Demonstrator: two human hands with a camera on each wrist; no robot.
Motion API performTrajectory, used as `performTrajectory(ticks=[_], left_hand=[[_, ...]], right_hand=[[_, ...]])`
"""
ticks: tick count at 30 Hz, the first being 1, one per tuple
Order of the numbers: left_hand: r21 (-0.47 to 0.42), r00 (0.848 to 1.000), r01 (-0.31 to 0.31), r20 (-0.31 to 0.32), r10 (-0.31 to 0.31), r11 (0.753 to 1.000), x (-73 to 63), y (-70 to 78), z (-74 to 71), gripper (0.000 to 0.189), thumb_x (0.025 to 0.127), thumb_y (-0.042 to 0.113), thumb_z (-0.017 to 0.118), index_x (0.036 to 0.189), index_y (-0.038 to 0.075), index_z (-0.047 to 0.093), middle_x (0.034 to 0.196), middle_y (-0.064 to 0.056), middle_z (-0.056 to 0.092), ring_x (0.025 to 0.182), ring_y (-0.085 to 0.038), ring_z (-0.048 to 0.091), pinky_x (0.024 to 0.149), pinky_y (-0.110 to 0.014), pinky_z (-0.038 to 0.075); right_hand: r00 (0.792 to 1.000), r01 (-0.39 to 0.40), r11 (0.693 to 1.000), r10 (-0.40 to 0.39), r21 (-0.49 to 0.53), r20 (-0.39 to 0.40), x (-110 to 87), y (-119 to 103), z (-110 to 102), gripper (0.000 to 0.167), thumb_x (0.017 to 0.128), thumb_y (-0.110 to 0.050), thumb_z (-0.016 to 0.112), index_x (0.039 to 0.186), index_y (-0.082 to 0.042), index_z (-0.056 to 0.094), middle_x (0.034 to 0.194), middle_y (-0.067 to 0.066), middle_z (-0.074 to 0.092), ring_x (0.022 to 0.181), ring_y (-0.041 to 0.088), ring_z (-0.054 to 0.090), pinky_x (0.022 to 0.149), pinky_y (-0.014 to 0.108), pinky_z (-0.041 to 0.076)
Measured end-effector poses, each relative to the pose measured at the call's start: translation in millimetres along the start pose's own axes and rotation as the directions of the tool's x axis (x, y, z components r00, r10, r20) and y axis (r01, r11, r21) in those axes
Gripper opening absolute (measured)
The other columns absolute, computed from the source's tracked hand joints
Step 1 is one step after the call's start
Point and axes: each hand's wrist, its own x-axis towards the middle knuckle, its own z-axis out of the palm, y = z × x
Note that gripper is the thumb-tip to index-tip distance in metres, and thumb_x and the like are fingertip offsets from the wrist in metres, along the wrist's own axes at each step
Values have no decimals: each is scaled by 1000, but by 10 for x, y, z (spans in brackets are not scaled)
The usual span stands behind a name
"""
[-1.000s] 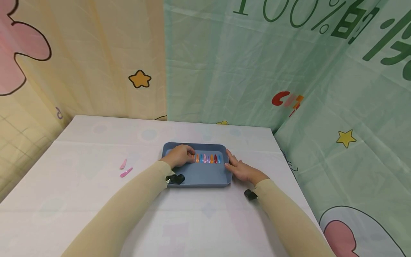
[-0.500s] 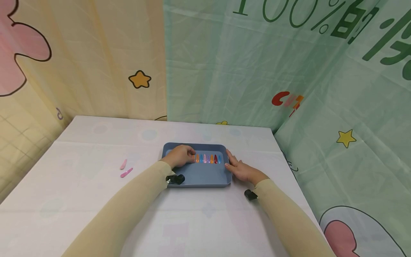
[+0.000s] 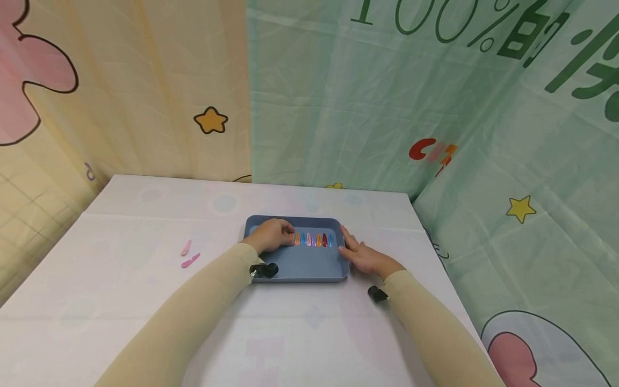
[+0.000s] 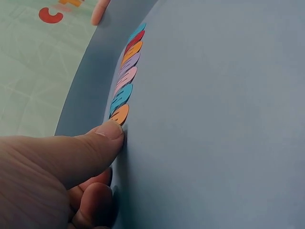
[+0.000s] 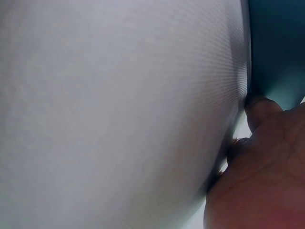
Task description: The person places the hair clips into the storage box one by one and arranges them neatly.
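Note:
A blue-grey tray (image 3: pixel 302 269) on the table holds a row of several colourful snap hair clips (image 3: pixel 314 239). My left hand (image 3: pixel 271 235) reaches over the tray's left side and pinches an orange hair clip (image 3: pixel 292 235) at the row's left end; the fingers hide most of it. The left wrist view has the thumb (image 4: pixel 110 131) beside another orange clip (image 4: pixel 120 114), with blue, pink, purple and red ones beyond. My right hand (image 3: pixel 369 259) rests against the tray's right rim, its fingers fairly straight; the right wrist view shows it touching the wall.
Two pink hair clips, one paler (image 3: pixel 186 248) and one deeper pink (image 3: pixel 191 260), lie on the white-covered table (image 3: pixel 145 301) left of the tray. Printed curtains (image 3: pixel 329 107) hang behind the table and along its sides. A small black device (image 3: pixel 265 270) sits at the left wrist.

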Motion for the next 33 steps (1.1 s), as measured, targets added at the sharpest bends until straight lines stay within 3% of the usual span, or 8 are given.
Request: performTrajectory(ticks=[9,13,17,21,25,29,33], left_hand=[[-5,1000,-20,21,20,1000,-84,7,-164,41,97,26,76,133,9,70,107,-6,74,91,-17,65,83,-34,52],[-6,998,-67,-13,67,998,-177,16,-351,39,99,27,73,134,10,70,109,-7,72,92,-20,62,83,-35,51],[-29,994,-96,-63,94,995,-344,-15,-627,40,100,28,72,137,11,70,112,-6,73,101,-23,65,90,-40,52],[-4,991,-86,-105,85,996,-526,-208,-926,41,101,27,71,139,11,68,114,-7,74,107,-26,66,91,-43,52],[44,993,-11,-116,16,999,-720,-506,-1181,43,101,27,70,141,10,65,117,-9,72,112,-31,63,91,-43,50],[62,993,72,-99,-65,995,-928,-791,-1349,48,102,29,70,144,8,62,122,-12,69,118,-34,61,96,-48,49],[97,991,96,-101,-86,991,-1095,-1051,-1451,50,100,28,71,143,5,62,123,-15,69,116,-35,63,97,-50,48]], right_hand=[[1000,-9,1000,9,1,-3,-5,0,20,74,113,-51,33,169,-31,-13,178,9,-5,162,46,-10,127,67,-4],[1000,-6,1000,6,1,-5,-8,-4,17,74,113,-50,33,169,-31,-12,178,9,-4,162,46,-9,128,67,-4],[1000,-7,1000,7,2,-5,-9,-7,8,74,113,-50,33,169,-32,-12,178,9,-5,161,47,-10,127,67,-3],[1000,-9,1000,9,1,-5,-4,-10,8,74,113,-51,33,168,-33,-12,178,8,-5,161,48,-10,127,68,-4],[1000,-16,1000,16,-10,-9,5,-5,13,73,113,-53,32,168,-35,-13,178,8,-5,161,47,-10,127,67,-3],[1000,-17,1000,17,-15,-11,8,5,13,74,113,-54,31,168,-35,-14,178,7,-6,161,47,-10,127,67,-3],[1000,-17,1000,17,-6,-7,7,10,9,74,112,-54,31,168,-34,-14,178,8,-6,161,48,-10,127,68,-3]])
